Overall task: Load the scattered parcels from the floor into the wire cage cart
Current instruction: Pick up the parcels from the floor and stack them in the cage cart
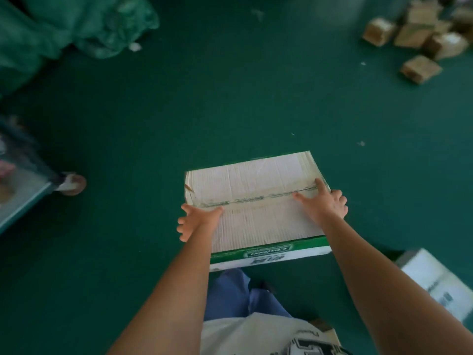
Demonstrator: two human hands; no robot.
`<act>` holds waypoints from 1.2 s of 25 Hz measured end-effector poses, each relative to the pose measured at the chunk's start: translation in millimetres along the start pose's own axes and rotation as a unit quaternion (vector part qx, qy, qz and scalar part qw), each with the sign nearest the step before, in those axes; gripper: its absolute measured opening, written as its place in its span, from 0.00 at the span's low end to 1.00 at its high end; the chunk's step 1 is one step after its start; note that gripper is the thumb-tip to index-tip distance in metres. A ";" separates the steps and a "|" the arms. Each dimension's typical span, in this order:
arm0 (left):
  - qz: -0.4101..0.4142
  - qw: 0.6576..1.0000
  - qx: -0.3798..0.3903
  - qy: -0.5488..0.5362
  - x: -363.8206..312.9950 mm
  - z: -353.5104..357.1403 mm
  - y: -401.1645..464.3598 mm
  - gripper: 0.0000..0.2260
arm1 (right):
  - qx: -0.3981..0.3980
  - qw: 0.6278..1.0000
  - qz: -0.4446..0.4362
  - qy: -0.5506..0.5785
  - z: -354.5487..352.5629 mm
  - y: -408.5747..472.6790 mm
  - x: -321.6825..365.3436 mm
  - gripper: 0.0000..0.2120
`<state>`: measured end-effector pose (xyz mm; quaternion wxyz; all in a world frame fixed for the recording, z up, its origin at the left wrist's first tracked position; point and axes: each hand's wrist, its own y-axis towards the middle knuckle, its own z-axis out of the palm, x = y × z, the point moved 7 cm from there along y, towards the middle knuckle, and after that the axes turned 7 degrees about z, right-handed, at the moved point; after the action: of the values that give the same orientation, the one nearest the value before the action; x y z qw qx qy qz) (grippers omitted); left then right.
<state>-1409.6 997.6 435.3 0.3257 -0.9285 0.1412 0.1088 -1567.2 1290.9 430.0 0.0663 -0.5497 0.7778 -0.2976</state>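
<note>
Parcel (256,201) between both hands; underside hidden; background boxes (419,39) blurred

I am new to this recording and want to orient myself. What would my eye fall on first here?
First, the large white box with green sides at the centre, gripped at its edges by the left hand and right hand above the green floor. Next, the pile of brown parcels at the upper right, and a cart's corner at the left edge.

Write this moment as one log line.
carrying | white box | left hand, right hand on sides | above floor
</note>
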 end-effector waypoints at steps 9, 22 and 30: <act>-0.141 0.979 -0.085 -0.116 173.6 -180.5 38.6 0.50 | 0.034 0.963 -0.238 -0.125 75.2 -145.0 243.3 0.39; -0.202 0.926 -0.222 -0.229 415.3 -462.5 171.6 0.38 | 0.090 0.886 -0.425 -0.162 220.8 -401.8 570.7 0.40; -0.208 0.910 -0.299 -0.199 448.0 -601.5 249.6 0.37 | 0.147 0.844 -0.490 -0.160 292.4 -476.9 780.4 0.36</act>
<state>-1007.0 342.9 619.9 0.0693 -0.9499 -0.1622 0.2579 -1354.4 374.6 622.3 0.1156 -0.8833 0.3325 -0.3097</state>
